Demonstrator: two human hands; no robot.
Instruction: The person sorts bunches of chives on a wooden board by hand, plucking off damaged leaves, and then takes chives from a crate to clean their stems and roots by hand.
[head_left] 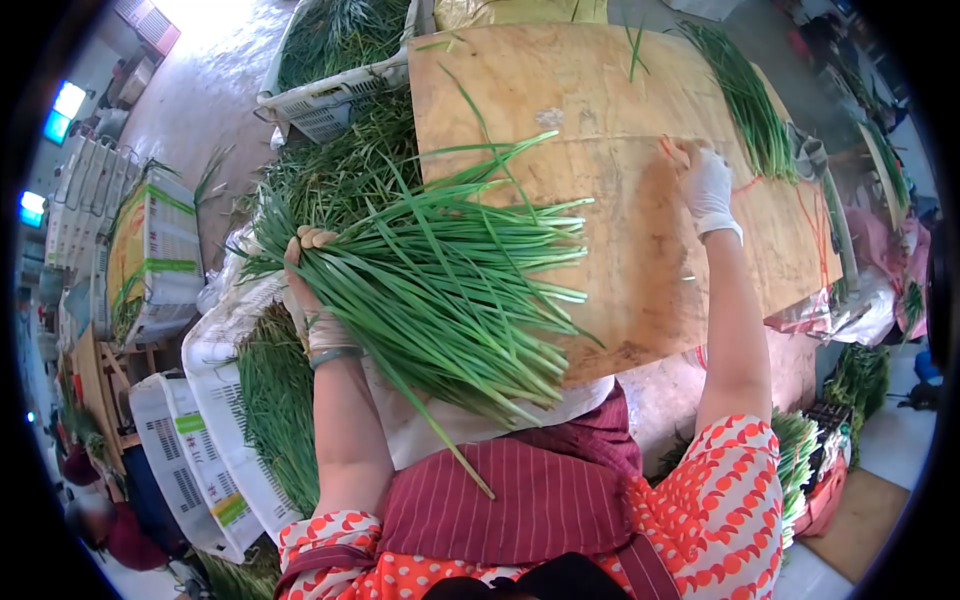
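My left hand (303, 262) is closed around a large loose bunch of garlic chives (450, 265). Their pale cut ends point right, over the wooden board (600, 100), while the leafy ends spread out to the left. A few stalks hang down onto the maroon striped apron (500, 500). Toward the right side of the board, my right hand (710, 190), in a white glove, has its fingers pinched on a thin red tie (666, 146). A bit of red also shows on the other side of that hand.
Another chive bundle (745, 100) lies along the board's far right edge. More red ties (818, 235) hang at the right edge. White crates (335, 100) of chives stand at the back left and beside my left arm. Loose greens (345, 150) are heaped left of the board.
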